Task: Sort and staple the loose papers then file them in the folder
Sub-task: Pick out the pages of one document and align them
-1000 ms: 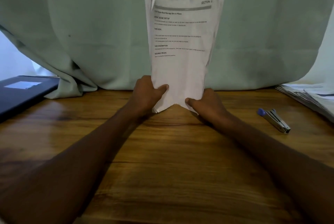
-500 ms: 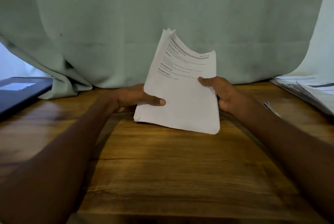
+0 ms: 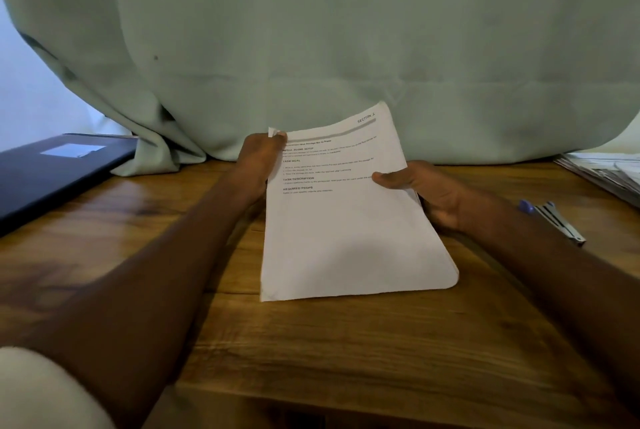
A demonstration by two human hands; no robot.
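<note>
Over table [image 3: 346, 342] | printed papers [image 3: 346, 231] (top-left corner dog-eared) | both hands pinching

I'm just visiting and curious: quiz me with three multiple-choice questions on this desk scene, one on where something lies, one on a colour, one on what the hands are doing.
1. Where does the stapler lie?
A. on the wooden table, to the right of the right hand
B. on the dark folder
C. on top of the held papers

2. What colour is the stapler's end cap?
A. red
B. blue-purple
C. yellow

3. How is the sheaf of papers held?
A. lying untouched
B. by one hand only
C. by both hands

Answers: 1 A, it rests on the table beyond the right hand. 2 B, the tip shows blue-purple. 3 C, the left hand pinches the top corner and the right hand grips the side edge.
</note>
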